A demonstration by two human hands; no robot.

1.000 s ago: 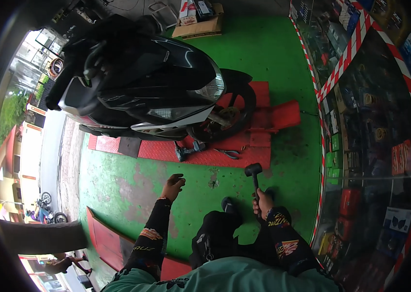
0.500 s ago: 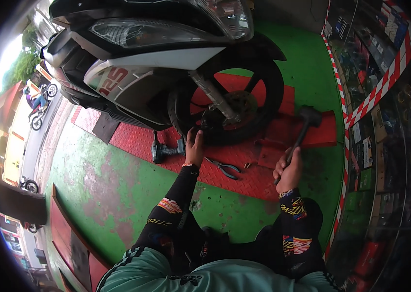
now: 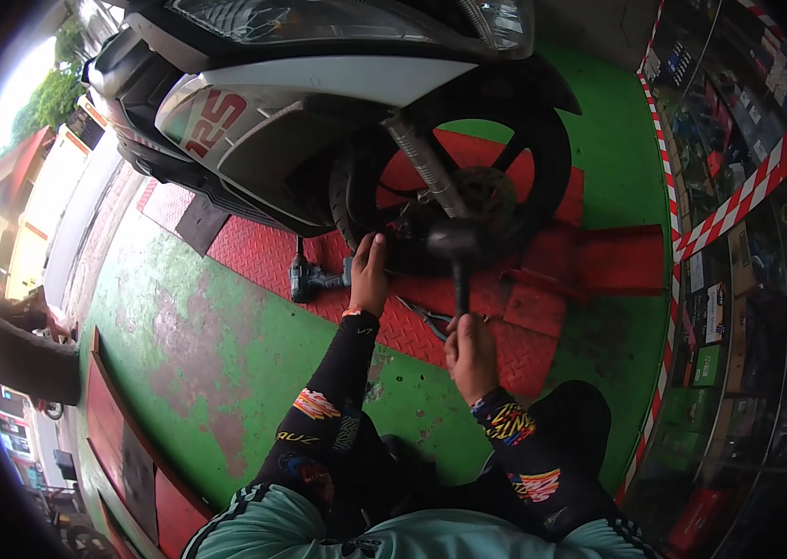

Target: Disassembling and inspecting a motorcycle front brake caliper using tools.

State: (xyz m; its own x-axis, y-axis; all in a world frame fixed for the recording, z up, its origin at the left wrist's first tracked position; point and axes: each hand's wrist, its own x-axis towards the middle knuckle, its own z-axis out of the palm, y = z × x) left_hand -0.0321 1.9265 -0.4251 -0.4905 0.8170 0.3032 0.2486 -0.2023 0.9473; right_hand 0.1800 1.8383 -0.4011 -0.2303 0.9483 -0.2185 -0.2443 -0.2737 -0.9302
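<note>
Right hand (image 3: 474, 359) curls closed around the handle of a mallet (image 3: 456, 239), whose blurred head, at twelve o'clock, covers part of the front wheel (image 3: 487, 191). Pliers (image 3: 429, 319) at ten are partly hidden. Past them, the left hand (image 3: 368, 278) extends its fingers; contact or grip is unclear. Beyond, the motorbike (image 3: 291, 140) is cropped at twelve.

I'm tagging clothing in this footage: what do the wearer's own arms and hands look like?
The left sleeve and right sleeve are snug, black and wrist-length, with yellow lettering and patches of red, orange and white. The left hand and right hand are ungloved. The teal shirt has dark shoulder stripes.
</note>
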